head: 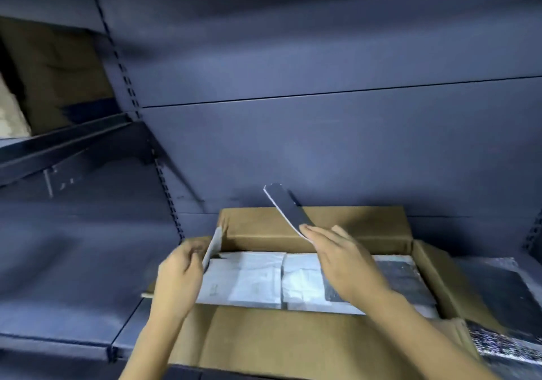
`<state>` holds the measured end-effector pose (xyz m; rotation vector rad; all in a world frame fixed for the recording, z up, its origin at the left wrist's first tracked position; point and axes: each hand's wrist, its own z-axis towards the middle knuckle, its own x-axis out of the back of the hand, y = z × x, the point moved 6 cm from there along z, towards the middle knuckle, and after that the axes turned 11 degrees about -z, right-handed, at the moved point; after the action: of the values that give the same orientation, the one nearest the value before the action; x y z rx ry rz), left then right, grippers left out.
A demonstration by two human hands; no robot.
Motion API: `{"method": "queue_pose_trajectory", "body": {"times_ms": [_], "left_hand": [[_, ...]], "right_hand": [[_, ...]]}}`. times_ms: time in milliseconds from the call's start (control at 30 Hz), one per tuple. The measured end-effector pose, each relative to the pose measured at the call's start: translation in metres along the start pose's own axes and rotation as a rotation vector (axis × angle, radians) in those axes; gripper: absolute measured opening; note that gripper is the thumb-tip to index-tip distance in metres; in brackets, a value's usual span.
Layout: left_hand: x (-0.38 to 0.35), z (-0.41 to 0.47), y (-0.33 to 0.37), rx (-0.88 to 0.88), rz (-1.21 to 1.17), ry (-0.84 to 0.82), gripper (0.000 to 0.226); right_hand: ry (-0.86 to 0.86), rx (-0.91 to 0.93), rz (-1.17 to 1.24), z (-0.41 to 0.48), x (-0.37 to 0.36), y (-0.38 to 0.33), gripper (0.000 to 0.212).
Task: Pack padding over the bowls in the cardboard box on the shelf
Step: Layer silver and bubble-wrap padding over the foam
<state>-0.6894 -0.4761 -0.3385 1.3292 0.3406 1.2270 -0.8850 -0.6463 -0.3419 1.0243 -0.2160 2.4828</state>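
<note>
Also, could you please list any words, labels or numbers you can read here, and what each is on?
Nothing is legible.
Faint grey marks on the white padding sheet in the cardboard box: blurred, unreadable.
Pale marks on the left shelf panel: blurred, unreadable.
Grey strip in the left hand, dark strip in the right hand: no print visible.

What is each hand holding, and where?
The right hand holds a dark padding strip by its lower end; the left hand grips a pale pad by its edge.
</note>
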Motion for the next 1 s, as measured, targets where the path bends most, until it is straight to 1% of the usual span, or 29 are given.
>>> {"method": "queue_pose_trajectory", "body": {"times_ms": [100, 200, 267, 333, 433, 500, 567, 600, 700, 767, 867, 900, 933, 1000], "left_hand": [[-0.007, -0.005, -0.013, 0.04, 0.061, -0.134, 0.033], [-0.028, -0.008, -0.025, 0.113, 0.154, -0.314, 0.025], [-0.039, -0.011, -0.029, 0.165, 0.169, -0.387, 0.032], [-0.041, -0.009, -0.031, 0.212, 0.105, -0.379, 0.036], [-0.032, -0.003, -0.042, 0.32, -0.056, -0.267, 0.034], [-0.025, 0.001, -0.047, 0.361, -0.096, -0.21, 0.029], [-0.023, 0.004, -0.048, 0.353, -0.054, -0.201, 0.023], [-0.024, 0.005, -0.047, 0.335, -0.01, -0.211, 0.025], [-0.026, 0.007, -0.041, 0.271, 0.077, -0.205, 0.027], [-0.024, 0.006, -0.039, 0.235, 0.089, -0.183, 0.031], [-0.024, 0.007, -0.038, 0.144, 0.18, -0.183, 0.042], [-0.024, 0.008, -0.039, 0.112, 0.219, -0.19, 0.047], [-0.025, 0.009, -0.04, 0.089, 0.253, -0.2, 0.051], [-0.03, 0.009, -0.043, 0.087, 0.329, -0.235, 0.051]], "right_hand": [[-0.021, 0.015, 0.058, 0.005, -0.017, -0.022, 0.06], [-0.019, 0.084, 0.062, 0.006, -0.021, -0.035, 0.058], [-0.059, 0.112, 0.056, 0.004, -0.03, -0.034, 0.058], [-0.118, 0.158, 0.063, -0.002, -0.041, -0.034, 0.057], [-0.219, 0.209, 0.062, -0.013, -0.053, -0.036, 0.063], [-0.263, 0.227, 0.096, -0.016, -0.058, -0.039, 0.062], [-0.307, 0.247, 0.117, -0.017, -0.063, -0.041, 0.046], [-0.342, 0.253, 0.134, -0.017, -0.065, -0.042, 0.041], [-0.515, 0.182, 0.291, -0.017, -0.069, -0.041, 0.037], [-0.562, 0.163, 0.318, -0.018, -0.068, -0.041, 0.048], [-0.619, 0.127, 0.311, -0.021, -0.069, -0.039, 0.068], [-0.631, 0.125, 0.302, -0.022, -0.069, -0.039, 0.066], [-0.639, 0.124, 0.29, -0.022, -0.07, -0.039, 0.059], [-0.646, 0.104, 0.283, -0.022, -0.07, -0.039, 0.04]]}}
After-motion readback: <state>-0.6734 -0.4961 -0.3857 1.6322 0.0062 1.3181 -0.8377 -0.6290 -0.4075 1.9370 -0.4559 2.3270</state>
